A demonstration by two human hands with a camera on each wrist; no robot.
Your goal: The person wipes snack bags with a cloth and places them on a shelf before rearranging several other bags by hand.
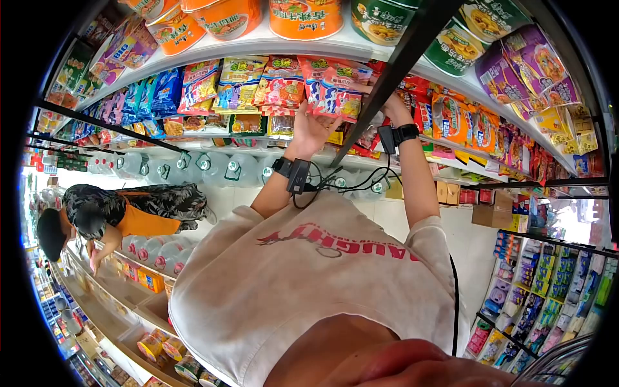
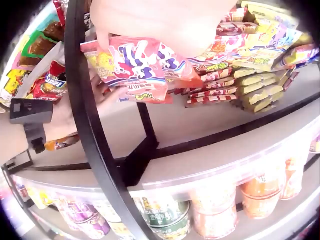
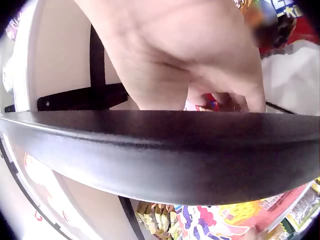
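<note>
Pink snack packets (image 1: 333, 93) overlap at the front of the upper snack shelf, close to a black upright post (image 1: 387, 77). My left hand (image 1: 311, 132) grips their lower left part; in the left wrist view it covers the top of the packets (image 2: 135, 65). Reaching round the post, my right hand (image 1: 392, 106) pinches their other edge, its fingers (image 2: 112, 95) on the packet. In the right wrist view the post (image 3: 165, 155) crosses in front of my right hand (image 3: 190, 55) and hides its fingertips, with a pink packet (image 3: 200, 222) below.
Rows of hanging snack bags (image 1: 242, 84) flank the packets. Instant noodle tubs (image 1: 306, 19) line the shelf above, and large water bottles (image 1: 242, 169) stand below. Cables (image 1: 348, 184) hang between my wrists. Another person (image 1: 129, 213) bends over a counter at left.
</note>
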